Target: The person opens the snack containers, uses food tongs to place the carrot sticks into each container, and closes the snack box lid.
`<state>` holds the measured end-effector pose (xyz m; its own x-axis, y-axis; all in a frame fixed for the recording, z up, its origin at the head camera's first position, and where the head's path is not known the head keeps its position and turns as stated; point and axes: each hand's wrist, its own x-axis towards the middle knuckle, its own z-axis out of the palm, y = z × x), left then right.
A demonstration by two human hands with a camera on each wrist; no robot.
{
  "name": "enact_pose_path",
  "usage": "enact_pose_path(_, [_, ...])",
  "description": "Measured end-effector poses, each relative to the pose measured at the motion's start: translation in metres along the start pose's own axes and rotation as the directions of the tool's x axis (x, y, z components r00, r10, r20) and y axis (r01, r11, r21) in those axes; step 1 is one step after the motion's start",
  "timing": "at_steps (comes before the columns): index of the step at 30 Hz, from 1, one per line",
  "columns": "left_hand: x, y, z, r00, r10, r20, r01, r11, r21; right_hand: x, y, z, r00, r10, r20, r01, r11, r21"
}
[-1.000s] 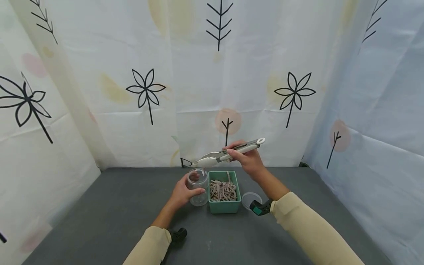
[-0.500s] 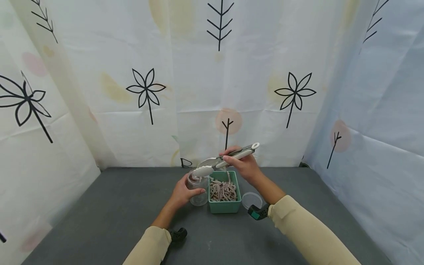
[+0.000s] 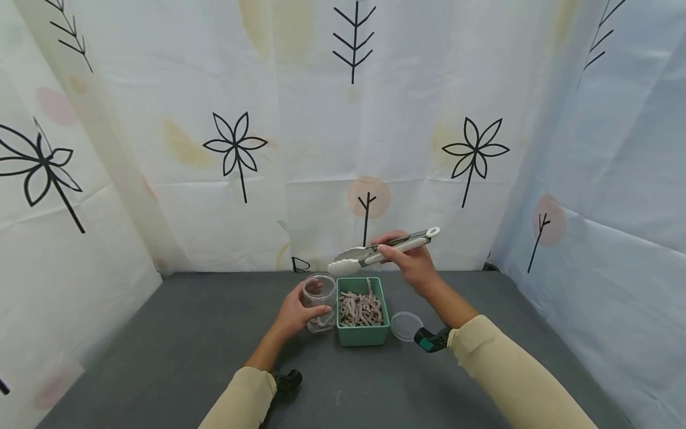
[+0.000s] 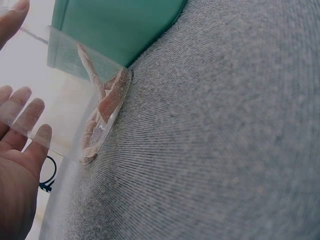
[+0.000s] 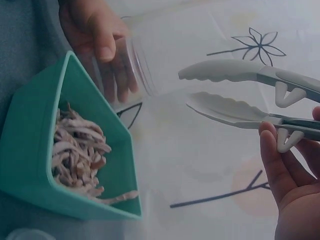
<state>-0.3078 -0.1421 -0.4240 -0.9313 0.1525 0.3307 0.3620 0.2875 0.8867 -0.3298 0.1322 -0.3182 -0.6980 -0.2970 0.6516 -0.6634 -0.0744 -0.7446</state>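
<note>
I saw the person's left hand (image 3: 292,312) holding a round, see-through jar (image 3: 321,295), its fingers wrapped around the side. The jar stood on the dark grey bench (image 3: 214,333), just beside a green box with straight sides (image 3: 362,337). A few thin, pale brown strips (image 4: 107,102) lay at the bottom of the jar, and a big heap of them sat in the box. The right hand (image 3: 412,262) held white and grey tongs (image 3: 372,259) above the box, with their wavy tips apart. A round, see-through lid (image 3: 406,326) lay on the other side of the box.
</note>
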Motion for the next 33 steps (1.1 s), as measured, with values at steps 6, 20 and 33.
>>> enact_pose_path(6, [-0.004,0.010,-0.002,1.000,-0.002,0.003,0.002,1.000,0.015,-0.007,0.000,-0.018,1.000,0.018,-0.025,-0.019,0.999,-0.034])
enact_pose_path(20, [-0.004,0.007,-0.003,0.999,-0.007,0.038,0.006,1.000,0.018,-0.041,0.019,-0.036,0.986,0.166,0.007,-0.164,0.982,-0.093])
enact_pose_path(33, [-0.002,0.005,-0.004,0.999,0.007,0.038,-0.008,1.000,0.019,-0.057,0.038,-0.021,0.980,0.153,0.127,-0.150,0.988,-0.039])
